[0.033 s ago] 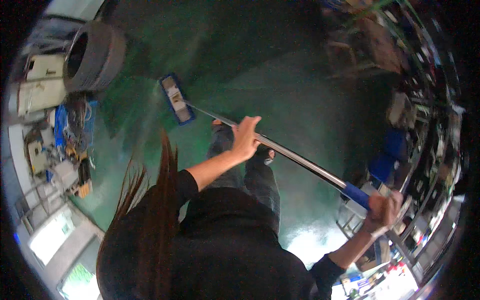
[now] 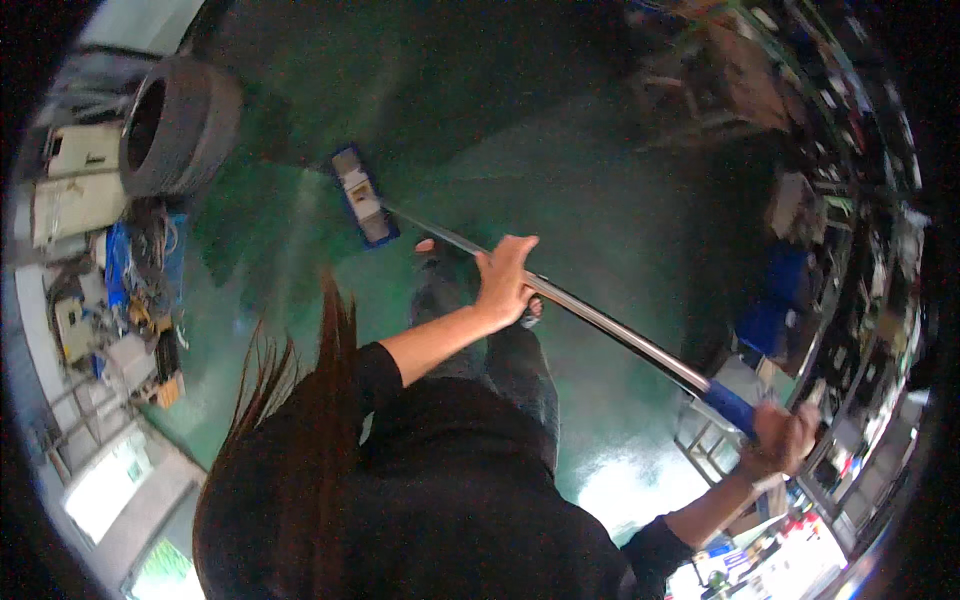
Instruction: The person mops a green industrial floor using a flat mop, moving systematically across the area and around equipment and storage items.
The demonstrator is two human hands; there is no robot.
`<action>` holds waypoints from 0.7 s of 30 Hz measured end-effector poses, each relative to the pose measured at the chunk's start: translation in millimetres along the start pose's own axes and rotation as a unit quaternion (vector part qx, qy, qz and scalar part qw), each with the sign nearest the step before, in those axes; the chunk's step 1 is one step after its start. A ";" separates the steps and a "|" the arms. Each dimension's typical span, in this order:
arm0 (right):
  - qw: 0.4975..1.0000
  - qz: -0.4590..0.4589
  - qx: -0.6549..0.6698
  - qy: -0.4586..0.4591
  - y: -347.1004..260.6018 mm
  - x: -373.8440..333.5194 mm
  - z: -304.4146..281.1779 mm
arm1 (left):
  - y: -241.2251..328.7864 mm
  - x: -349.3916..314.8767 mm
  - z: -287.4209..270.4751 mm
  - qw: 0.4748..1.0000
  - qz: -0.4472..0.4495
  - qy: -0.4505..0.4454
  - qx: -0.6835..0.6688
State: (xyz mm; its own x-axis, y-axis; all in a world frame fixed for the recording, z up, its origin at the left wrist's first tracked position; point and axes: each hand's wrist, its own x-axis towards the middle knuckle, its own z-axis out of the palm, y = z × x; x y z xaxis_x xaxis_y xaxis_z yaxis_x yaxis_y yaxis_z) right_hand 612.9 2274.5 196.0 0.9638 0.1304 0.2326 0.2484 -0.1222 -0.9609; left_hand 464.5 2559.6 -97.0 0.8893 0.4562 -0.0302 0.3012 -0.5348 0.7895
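A flat mop (image 2: 620, 334) runs slantwise across the view on a long metal pole. Its blue-edged rectangular head (image 2: 362, 195) lies on the green floor, ahead and to the left of my feet. Partway down the pole, my left hand (image 2: 508, 280) is wrapped around the metal, with the thumb pointing away from me. My right hand (image 2: 785, 438) grips the blue handle (image 2: 731, 406) at the pole's upper end, out to the right; motion blurs its fingers somewhat.
Dark tires (image 2: 185, 125) stand at the left beside beige boxes (image 2: 85, 180) and assorted clutter. Crowded shelving (image 2: 880, 260) lines the right side, with a blue bin (image 2: 768, 305) by it. A wooden piece (image 2: 755, 80) stands at the far right. Light reflects off the green floor (image 2: 640, 480).
The mop head has shifted slightly to the right over the floor. Both my hands have moved a little rightward along with the pole, still gripping it.
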 end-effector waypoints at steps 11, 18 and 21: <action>0.983 -0.133 -0.127 0.005 -49.1 -16.5 -293.7 | 242.3 126.1 241.6 0.970 0.154 -0.153 -0.108; 0.762 -0.126 -0.617 0.150 -47.7 0.2 -369.5 | 271.1 127.3 263.1 0.969 0.182 -0.159 -0.052; 0.762 -0.275 -0.586 -0.012 -88.3 16.2 -382.1 | 271.9 87.3 242.1 0.965 0.205 -0.149 -0.060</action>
State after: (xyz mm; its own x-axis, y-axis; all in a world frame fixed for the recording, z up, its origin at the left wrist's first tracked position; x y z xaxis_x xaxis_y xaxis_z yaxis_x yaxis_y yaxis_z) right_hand 643.6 1911.4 342.1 0.6845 0.4955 0.5347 0.5439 -0.8355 0.0780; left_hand 707.3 2281.8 -33.4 0.9902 -0.0119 0.1392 -0.1240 -0.5334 0.8367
